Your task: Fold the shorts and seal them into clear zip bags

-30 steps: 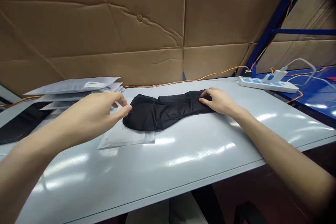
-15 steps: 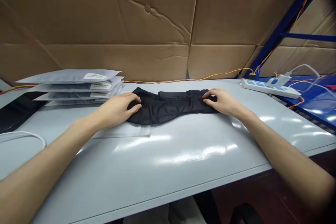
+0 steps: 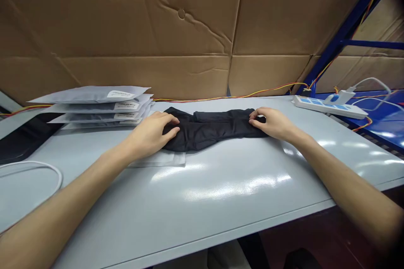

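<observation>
A folded black cloth lies stretched sideways on the grey table. My left hand rests at its left end, thumb and forefinger a little apart on the fabric. At the cloth's right end, my right hand has thumb and fingers curled in a pinch on the edge. Beneath the left part of the cloth and my left hand, a flat translucent bag pokes out toward the front.
Several labelled pale packages are stacked at the left, beside a dark flat object and a white cable. A power strip lies at the right. Cardboard stands behind the grey table.
The whole view has shifted slightly. My left hand has slid a little rightward along the cloth, whose shape is nearly the same; my right hand remains at the right end.
</observation>
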Demonstrator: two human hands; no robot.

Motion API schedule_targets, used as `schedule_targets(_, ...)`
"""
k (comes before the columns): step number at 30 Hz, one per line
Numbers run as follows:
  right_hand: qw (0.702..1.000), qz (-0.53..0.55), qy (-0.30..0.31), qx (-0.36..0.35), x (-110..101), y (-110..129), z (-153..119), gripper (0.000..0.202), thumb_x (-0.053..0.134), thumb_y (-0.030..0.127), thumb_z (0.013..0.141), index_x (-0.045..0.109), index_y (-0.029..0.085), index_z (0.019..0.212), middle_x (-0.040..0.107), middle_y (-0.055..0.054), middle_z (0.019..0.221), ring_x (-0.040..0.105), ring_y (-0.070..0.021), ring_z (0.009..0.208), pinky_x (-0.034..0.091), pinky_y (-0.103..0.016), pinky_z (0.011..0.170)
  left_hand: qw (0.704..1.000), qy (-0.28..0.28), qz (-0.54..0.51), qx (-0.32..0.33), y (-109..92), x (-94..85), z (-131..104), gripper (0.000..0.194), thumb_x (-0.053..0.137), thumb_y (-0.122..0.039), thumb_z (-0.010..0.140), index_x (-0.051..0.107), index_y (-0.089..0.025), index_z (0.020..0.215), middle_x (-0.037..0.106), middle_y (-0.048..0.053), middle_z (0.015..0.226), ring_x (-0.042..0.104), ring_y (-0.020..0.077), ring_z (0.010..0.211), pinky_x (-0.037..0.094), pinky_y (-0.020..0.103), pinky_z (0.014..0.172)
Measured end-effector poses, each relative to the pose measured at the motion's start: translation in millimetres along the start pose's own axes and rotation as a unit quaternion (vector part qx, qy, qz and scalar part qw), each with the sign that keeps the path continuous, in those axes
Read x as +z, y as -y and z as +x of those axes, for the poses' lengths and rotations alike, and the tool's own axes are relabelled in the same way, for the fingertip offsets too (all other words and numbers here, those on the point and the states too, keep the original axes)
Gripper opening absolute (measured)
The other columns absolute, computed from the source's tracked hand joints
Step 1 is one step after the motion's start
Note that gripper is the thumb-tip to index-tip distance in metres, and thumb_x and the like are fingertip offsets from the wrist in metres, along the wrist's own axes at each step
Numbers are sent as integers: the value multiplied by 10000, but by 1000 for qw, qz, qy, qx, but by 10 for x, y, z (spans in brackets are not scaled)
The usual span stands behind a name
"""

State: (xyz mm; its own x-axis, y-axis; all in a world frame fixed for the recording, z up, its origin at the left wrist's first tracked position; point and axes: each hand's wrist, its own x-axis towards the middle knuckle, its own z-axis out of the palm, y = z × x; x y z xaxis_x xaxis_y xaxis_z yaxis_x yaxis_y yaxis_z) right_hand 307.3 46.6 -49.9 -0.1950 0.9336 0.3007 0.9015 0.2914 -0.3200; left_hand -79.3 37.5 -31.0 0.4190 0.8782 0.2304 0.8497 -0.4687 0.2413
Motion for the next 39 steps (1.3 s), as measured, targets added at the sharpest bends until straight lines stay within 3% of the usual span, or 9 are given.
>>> schedule_targets(11,998,43,-39,-5,-172,89,-37,73,598,297,840,668,275,833,766,-18,1000,692,-269,987,533,-428,902,991,18,-119,-57,-130,-128,-35,321,535,-392,857,692,-266,1107,743,18,1008,678,230,926,525,344,829)
schedule_targets(16,993,112,-29,-6,-306,96,-95,47,596,301,827,612,271,794,742,-19,913,672,-243,868,527,-376,789,982,47,-164,-77,-199,-290,-91,311,521,-357,851,700,-303,1099,702,-8,923,639,207,828,495,315,718)
schedule_targets(20,989,150,15,-4,-398,125,-135,169,554,361,852,548,253,723,711,-26,854,640,-231,821,484,-345,704,975,77,-205,-37,-255,-379,-128,327,510,-428,883,703,-302,1115,696,2,897,634,211,813,490,313,698)
schedule_targets(24,973,214,83,-10,-450,168,-162,278,530,431,900,555,239,700,677,-20,736,649,-221,746,496,-354,701,966,126,-223,-40,-277,-380,-161,328,502,-483,935,696,-286,1111,720,-7,755,658,193,714,493,289,627)
schedule_targets(28,948,267,167,44,-455,216,-178,343,562,545,907,599,231,776,724,-32,699,661,-201,554,518,-356,631,950,167,-260,-55,-305,-334,-197,353,513,-528,950,682,-267,1116,699,-24,607,664,171,581,533,275,575)
schedule_targets(34,965,200,168,40,-379,242,-171,340,562,552,929,672,237,996,761,-27,823,618,-156,520,503,-331,600,975,151,-163,5,-428,-263,-217,298,559,-515,923,703,-283,1043,616,-65,536,594,145,504,446,267,542)
schedule_targets(39,991,111,67,-20,-239,281,-145,214,592,445,919,700,261,918,751,-28,890,663,-203,762,512,-332,674,987,140,-21,79,-539,-154,-223,276,597,-505,907,716,-299,1047,597,-52,563,545,167,525,342,305,547)
